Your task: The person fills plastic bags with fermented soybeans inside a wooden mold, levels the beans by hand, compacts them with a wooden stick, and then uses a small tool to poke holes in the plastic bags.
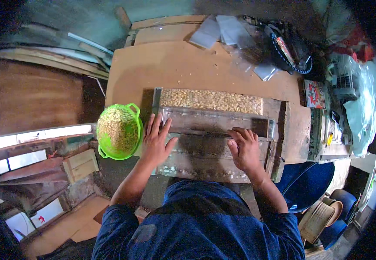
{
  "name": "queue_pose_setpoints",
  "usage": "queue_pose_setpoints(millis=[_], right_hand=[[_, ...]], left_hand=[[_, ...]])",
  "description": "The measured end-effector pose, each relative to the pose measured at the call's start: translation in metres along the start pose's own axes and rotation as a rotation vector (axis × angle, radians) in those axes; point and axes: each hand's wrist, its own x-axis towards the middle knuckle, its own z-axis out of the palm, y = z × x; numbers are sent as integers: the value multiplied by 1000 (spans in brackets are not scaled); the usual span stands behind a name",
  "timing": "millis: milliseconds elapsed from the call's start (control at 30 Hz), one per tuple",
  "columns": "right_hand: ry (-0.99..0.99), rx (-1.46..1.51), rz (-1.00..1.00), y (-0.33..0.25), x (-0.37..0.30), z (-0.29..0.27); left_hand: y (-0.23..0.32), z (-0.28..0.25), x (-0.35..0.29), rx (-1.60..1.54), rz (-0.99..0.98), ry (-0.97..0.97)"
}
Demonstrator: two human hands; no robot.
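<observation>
A long, flat slab of pale beans (pixel 211 100), seemingly in clear plastic, lies along the far side of a worn wooden board frame (pixel 214 151). In front of it runs a dark plank (pixel 216 121) with shiny, plastic-looking ends. My left hand (pixel 155 145) rests on the frame's left end, fingers spread, their tips by the plank's left end. My right hand (pixel 245 151) is over the right part, fingers loosely bent and thumb apart, with nothing visible in it. Beside my left hand sits a green colander (pixel 137 113) partly filled with pale beans.
The frame lies on a brown tabletop (pixel 153 60) with a few scattered beans. Clear plastic sheets (pixel 233 30) lie at the far edge, near a dark basket (pixel 279 47). A printed box (pixel 314 94) stands at the right. Below it is a large blue tub (pixel 304 184).
</observation>
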Motion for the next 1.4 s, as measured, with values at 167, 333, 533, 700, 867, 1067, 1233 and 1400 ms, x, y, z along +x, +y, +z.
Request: queue_pose_setpoints(millis=[167,333,533,700,867,1067,1233,1400], right_hand=[[15,-60,14,-5,2,9],[169,-154,94,-8,-8,0],[327,-205,458,35,-97,7],[150,-353,690,37,-144,6],[125,-372,777,30,-153,3],[113,-353,877,32,-155,3],[269,-309,841,48,-168,12],[417,76,731,72,-204,24]], left_hand=[[-8,10,-14,-221,-101,19],[-7,10,-14,-363,-156,28],[-9,30,-16,-477,-149,132],[6,23,-20,-208,-127,206],[20,13,-13,-39,23,244],[48,13,28,-15,64,215],[48,19,40,21,57,61],[47,20,41,44,46,8]])
